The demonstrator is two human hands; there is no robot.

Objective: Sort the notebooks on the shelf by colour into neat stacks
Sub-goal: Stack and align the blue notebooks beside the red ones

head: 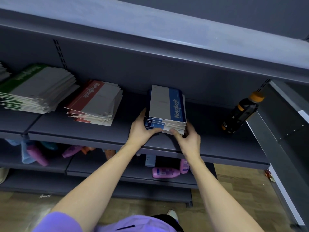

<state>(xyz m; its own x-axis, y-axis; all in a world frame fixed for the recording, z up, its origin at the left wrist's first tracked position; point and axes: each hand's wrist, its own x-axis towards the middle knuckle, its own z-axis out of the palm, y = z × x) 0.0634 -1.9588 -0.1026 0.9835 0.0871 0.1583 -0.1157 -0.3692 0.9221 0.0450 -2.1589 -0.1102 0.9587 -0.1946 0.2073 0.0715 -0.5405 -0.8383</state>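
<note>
A blue notebook stack (167,109) sits mid-shelf (100,136), gripped at its near corners by the left hand (142,129) and right hand (187,139). Red (97,102) and green stacks (36,87) lie left; a dark bottle (242,113) stands right.

My hands (142,129) (189,139) close on the blue stack (167,108) from the front edge of the shelf (100,136), where nothing blocks the reach; bare shelf lies between this stack and the red stack (95,104) to my left, wide enough for a hand to pass; the green stack (36,87) sits beyond the red one with only a narrow gap between them. To my right there is open shelf up to a dark bottle with an orange cap (242,113) standing near the upright; overhead the upper shelf (167,36) juts forward and limits any lift.
</note>
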